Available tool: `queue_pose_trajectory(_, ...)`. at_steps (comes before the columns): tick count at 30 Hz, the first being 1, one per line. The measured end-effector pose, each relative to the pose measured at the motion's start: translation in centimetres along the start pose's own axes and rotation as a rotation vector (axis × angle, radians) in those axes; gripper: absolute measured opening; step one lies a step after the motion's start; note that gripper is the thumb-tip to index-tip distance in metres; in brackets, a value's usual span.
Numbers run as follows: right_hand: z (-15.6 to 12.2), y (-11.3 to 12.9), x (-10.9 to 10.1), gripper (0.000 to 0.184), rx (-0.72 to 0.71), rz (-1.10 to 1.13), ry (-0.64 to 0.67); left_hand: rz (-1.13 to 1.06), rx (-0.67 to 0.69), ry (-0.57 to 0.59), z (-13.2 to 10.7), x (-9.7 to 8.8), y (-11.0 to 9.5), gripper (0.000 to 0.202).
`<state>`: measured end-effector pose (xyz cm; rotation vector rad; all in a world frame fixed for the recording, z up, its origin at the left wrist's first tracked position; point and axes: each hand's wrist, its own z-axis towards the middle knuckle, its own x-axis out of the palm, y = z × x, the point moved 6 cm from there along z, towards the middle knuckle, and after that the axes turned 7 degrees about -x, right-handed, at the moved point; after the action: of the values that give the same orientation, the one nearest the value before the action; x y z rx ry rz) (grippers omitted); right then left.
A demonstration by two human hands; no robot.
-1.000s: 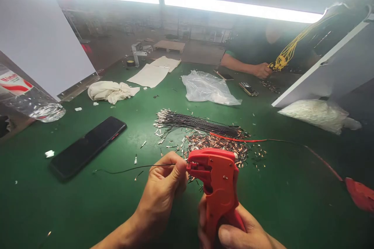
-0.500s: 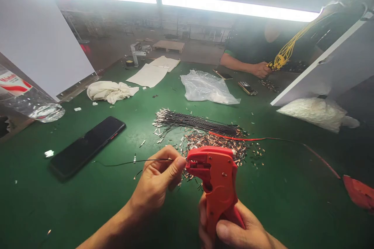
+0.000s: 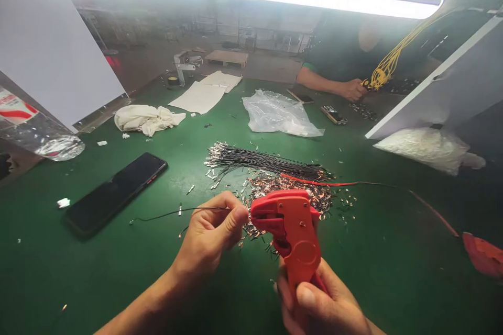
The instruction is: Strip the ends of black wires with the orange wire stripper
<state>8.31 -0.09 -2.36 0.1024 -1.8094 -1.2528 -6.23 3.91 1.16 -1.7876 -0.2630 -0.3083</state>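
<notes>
My left hand (image 3: 214, 230) pinches a thin black wire (image 3: 165, 215) between thumb and forefinger. The wire trails off to the left, with a small terminal at its loose end. Wrapped round the handle of a red wire stripper (image 3: 301, 235) is my right hand (image 3: 322, 298). The stripper's jaws lie right beside my left fingertips; the wire's near end is hidden there. Beyond the tool lies a heap of stripped wire scraps (image 3: 283, 191). Behind that heap is a bundle of black wires (image 3: 267, 161) with metal terminals on their left ends.
A dark phone (image 3: 118, 193) lies at left, near a plastic bottle (image 3: 58, 146) and a white cloth (image 3: 147, 119). A clear plastic bag (image 3: 279, 115) is farther back. Across the table, a co-worker's hand (image 3: 353, 90) holds yellow wires (image 3: 383, 70). A red strip (image 3: 318, 182) lies behind the stripper.
The stripper's jaws have closed and the tool has tilted and shifted slightly right at the handle. My left hand still pinches the wire. The whole view has shifted slightly.
</notes>
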Motion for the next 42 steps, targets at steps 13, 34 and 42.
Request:
queue_pose_trajectory(13,-0.4,-0.6,-0.6,0.048,0.109,-0.009,-0.095,0.035,-0.044,-0.078,0.6,-0.7,0.6,0.047)
queue_pose_trajectory(34,-0.6,0.9,0.4,0.058,0.051,0.154,0.112,0.12,0.225,-0.24,-0.6,-1.5,-1.6,0.026)
queue_pose_trajectory(42,-0.6,5.3,-2.5,0.028,-0.209,-0.878,-0.119,0.147,0.328,-0.411,-1.4,-2.1,-2.7,0.02)
